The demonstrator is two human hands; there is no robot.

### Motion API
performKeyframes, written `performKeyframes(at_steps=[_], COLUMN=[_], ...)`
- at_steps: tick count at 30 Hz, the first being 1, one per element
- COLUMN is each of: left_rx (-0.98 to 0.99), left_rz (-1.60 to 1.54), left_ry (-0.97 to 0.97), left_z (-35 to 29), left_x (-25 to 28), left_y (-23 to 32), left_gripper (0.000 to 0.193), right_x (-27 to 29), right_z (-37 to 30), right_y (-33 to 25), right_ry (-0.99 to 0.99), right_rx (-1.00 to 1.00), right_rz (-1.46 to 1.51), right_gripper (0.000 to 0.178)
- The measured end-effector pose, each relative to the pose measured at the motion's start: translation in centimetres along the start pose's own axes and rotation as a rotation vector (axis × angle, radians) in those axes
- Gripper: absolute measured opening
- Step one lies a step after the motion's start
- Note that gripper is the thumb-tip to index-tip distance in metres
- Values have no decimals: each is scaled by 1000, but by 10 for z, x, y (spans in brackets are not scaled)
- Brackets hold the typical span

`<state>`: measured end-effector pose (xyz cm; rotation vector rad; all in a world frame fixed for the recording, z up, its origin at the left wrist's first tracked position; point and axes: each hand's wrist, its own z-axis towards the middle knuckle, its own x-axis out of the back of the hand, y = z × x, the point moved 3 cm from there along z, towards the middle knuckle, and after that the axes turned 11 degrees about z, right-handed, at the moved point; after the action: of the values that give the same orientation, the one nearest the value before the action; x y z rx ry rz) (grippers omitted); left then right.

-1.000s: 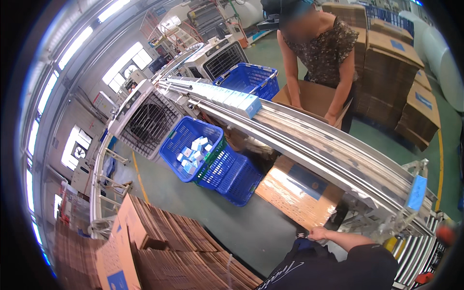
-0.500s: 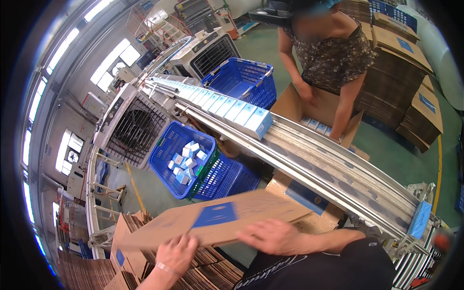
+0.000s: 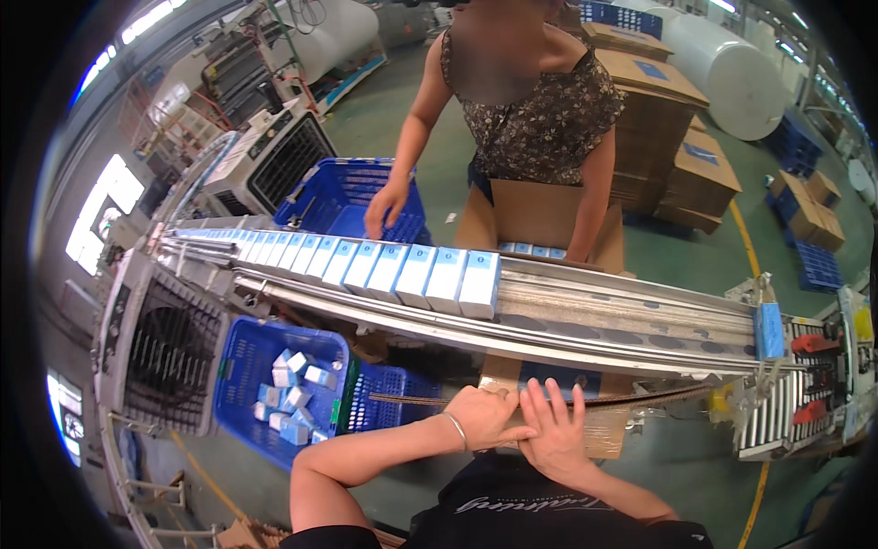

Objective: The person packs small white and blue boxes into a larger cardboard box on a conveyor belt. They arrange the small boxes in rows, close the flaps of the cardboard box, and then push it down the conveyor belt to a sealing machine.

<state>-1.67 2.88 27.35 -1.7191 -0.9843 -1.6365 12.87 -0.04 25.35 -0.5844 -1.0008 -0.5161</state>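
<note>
Now hands (image 3: 555,437) on thin cardboard (image 3: 645,399); white script (image 3: 487,503) across black shirt (image 3: 521,531).

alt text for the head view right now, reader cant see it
A person's left hand and open right hand meet at brown cardboard seen edge-on, beside a conveyor carrying a row of white-and-blue boxes. Beyond, a co-worker has one arm in an open carton; nearer, a blue basket holds loose boxes.

Green floor (image 3: 690,254) is spreading, yellow lines (image 3: 744,238) crossing it; windows (image 3: 90,218) are glowing at left, strip lights (image 3: 153,20) shining overhead.
</note>
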Motion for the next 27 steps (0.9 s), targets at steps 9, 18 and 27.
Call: performKeyframes(at_steps=[9, 18, 27], left_rx=[-264, 55, 746], left_rz=[76, -132, -700], left_ry=[-130, 278, 974], left_z=[21, 34, -22], left_x=[3, 36, -43], left_y=[-19, -104, -102], left_gripper=[26, 22, 35], right_x=[-6, 69, 130], right_z=[-79, -106, -101], right_y=[-59, -75, 70], right_ry=[-55, -199, 113], right_rx=[-165, -343, -1070], right_rz=[-58, -76, 672], right_gripper=[33, 12, 33])
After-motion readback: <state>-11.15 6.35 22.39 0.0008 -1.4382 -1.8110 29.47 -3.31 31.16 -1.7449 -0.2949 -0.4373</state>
